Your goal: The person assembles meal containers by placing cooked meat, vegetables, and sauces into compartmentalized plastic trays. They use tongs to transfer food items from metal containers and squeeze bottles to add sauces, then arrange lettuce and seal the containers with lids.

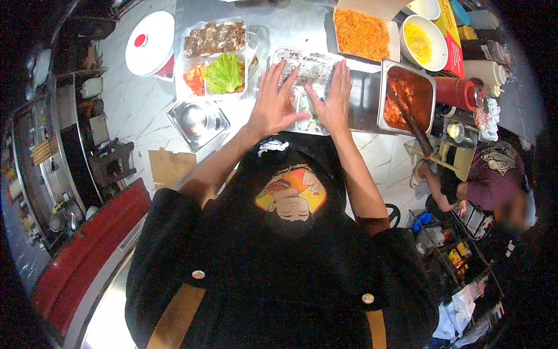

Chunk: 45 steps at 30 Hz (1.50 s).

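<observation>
Both palms lie flat on a clear plastic food container (pixel 309 70) at the front middle of the metal table. My left hand (pixel 272 103) rests along its left side, fingers stretched out and thumb pointing inward. On the opposite side is my right hand (pixel 332 103), also flat with fingers extended. Through the plastic I see dark brown bits in the far compartment and red and green food in the near ones, partly hidden by my hands. Left of it sits a similar container with brown chopped filling (pixel 215 39), green lettuce (pixel 224 74) and diced red pieces (pixel 195 80).
A steel pan of red sauce (pixel 431 96) with a utensil stands right. Behind are a box of orange rice (pixel 361 35) and a white bowl (pixel 437 58). An empty metal pan (pixel 199 123) and a white lidded bucket (pixel 152 55) are left. Another person (pixel 494 174) is at right.
</observation>
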{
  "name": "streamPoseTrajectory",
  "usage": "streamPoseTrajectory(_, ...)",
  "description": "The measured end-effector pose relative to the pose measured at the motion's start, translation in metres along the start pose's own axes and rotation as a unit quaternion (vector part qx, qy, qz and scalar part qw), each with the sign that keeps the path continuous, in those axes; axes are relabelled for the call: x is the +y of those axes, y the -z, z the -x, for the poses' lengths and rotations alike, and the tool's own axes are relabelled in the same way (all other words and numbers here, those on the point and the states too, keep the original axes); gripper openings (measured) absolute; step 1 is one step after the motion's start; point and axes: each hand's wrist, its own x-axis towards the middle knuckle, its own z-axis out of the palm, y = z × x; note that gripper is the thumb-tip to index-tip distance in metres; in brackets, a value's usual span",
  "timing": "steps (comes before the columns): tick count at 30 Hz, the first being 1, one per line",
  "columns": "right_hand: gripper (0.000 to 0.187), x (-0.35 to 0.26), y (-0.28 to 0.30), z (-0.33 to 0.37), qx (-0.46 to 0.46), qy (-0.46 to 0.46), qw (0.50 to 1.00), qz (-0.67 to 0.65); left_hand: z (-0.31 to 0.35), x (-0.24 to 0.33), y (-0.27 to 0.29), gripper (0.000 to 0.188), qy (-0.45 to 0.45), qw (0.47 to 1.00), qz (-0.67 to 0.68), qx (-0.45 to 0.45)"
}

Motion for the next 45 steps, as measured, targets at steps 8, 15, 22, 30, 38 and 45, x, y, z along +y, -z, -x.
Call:
streamPoseTrajectory(8,0.108,0.004,0.001,0.017,-0.014,0.0,1.0,0.028,0.021,-0.019,-0.016,0.1,0.014,0.999,0.043,-0.016)
streamPoseTrajectory(15,0.134,-0.028,0.004,0.053,-0.042,0.024,0.996,0.071,0.025,-0.024,-0.021,0.075,0.032,0.995,0.096,0.02)
streamPoseTrajectory(22,0.096,-0.03,0.008,0.055,-0.084,0.033,0.985,0.144,0.024,-0.015,-0.016,0.063,0.02,0.998,-0.05,-0.03)
streamPoseTrajectory(30,0.093,-0.019,0.011,0.047,-0.069,0.011,0.996,0.052,0.015,-0.009,-0.011,0.053,0.025,0.996,-0.07,-0.041)
streamPoseTrajectory(38,0.08,-0.012,0.023,0.017,-0.025,0.014,0.999,0.041,-0.015,0.002,-0.017,0.077,0.056,0.996,-0.066,0.015)
streamPoseTrajectory(45,0.072,-0.001,0.002,-0.041,-0.035,0.065,0.995,0.061,-0.034,-0.01,-0.004,0.088,0.026,0.998,-0.048,-0.042)
